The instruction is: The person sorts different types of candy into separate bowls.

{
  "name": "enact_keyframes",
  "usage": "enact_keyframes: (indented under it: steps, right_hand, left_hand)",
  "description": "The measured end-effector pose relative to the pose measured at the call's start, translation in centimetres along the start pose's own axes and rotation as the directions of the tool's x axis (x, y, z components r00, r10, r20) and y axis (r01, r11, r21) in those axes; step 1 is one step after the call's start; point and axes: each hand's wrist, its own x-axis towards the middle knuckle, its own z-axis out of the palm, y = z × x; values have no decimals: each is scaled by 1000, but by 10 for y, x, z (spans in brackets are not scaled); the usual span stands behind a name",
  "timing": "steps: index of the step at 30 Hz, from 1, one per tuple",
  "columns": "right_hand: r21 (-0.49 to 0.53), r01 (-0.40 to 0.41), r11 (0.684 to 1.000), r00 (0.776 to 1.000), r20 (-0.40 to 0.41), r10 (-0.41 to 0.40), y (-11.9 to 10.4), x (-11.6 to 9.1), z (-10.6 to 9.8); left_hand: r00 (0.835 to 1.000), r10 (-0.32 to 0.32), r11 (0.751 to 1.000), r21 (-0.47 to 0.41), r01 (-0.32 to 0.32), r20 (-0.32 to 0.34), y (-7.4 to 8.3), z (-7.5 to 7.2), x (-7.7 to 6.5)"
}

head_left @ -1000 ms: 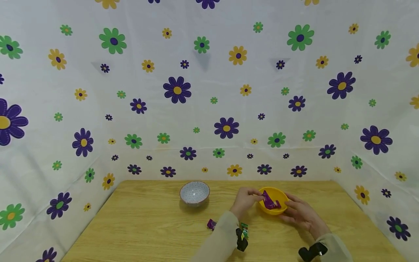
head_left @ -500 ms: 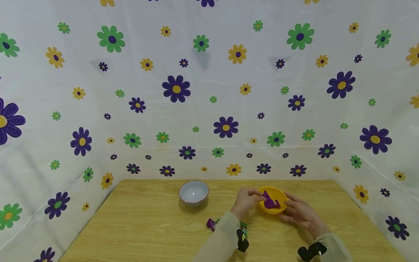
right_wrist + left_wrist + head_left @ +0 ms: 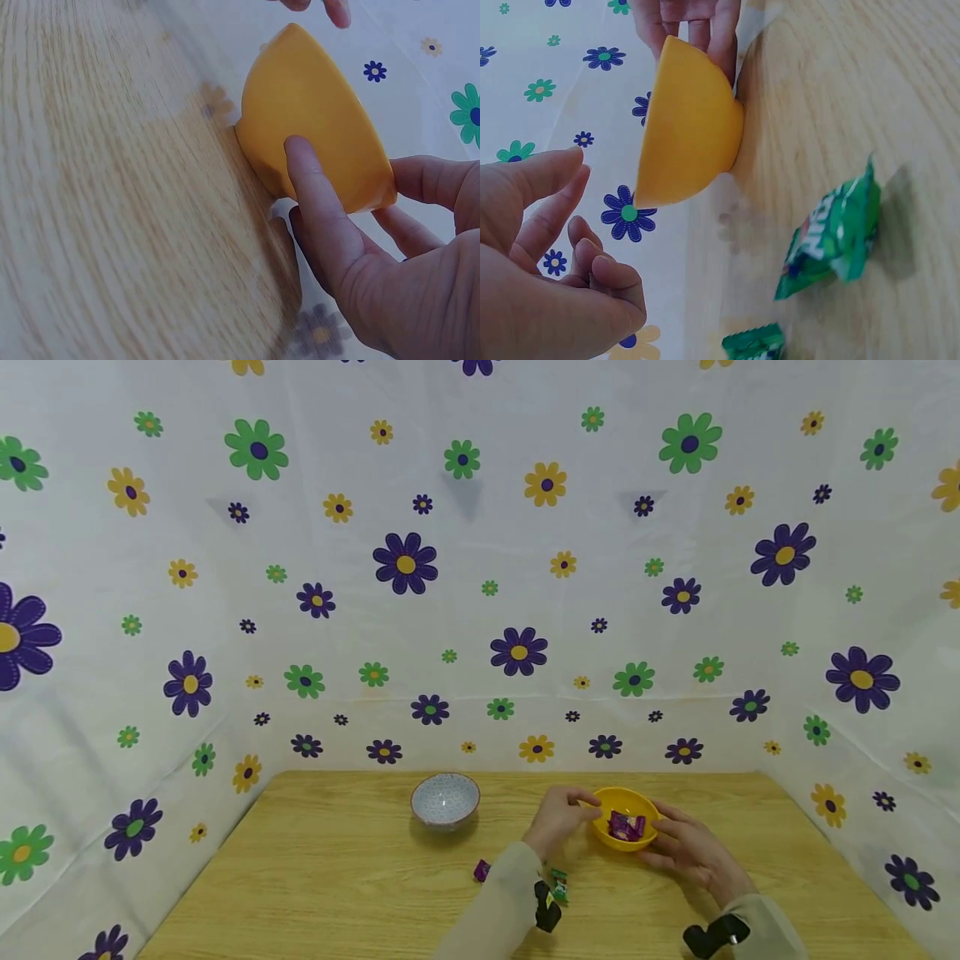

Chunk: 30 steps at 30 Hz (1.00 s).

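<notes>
My left hand (image 3: 558, 820) is at the left rim of a yellow bowl (image 3: 612, 803), holding nothing. In the left wrist view its thumb and forefinger reach toward the bowl, a gap between them, the other fingers loosely bent. Several purple-wrapped candies (image 3: 626, 827) lie in the bowl. On the bowl's right side, my right hand (image 3: 693, 852) grips it, with fingers spread around the outer wall. In the right wrist view one finger presses the yellow wall (image 3: 300, 97) and another meets the rim. The bowl stands on the table.
A patterned bowl (image 3: 446, 800) with a reddish rim stands left of the hands. Green-wrapped candies (image 3: 832, 232) and a purple candy (image 3: 482, 871) lie on the wooden table (image 3: 330, 860), partly behind my left forearm. A flowered cloth (image 3: 465, 710) walls off the back and sides.
My left hand has let go of a purple candy, which now lies in the yellow bowl, and has drawn slightly left. My right hand has stayed on the bowl.
</notes>
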Motion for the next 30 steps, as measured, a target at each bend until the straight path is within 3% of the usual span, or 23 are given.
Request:
enact_keyframes:
  steps: [11,21,30]
  right_hand:
    - [12,-10,1000,1000,3,10,-2,1,-2]
    - [-1,8,1000,1000,1,-8,-5,1,-3]
    - [-4,6,1000,1000,13,-6,-1,0,2]
  left_hand:
    - [997,49,999,7,-50,57,2,-34,-6]
    - [989,141,990,22,-142,43,-9,-71,-14]
    - [991,54,999,-10,-53,124,-30,-100,-31]
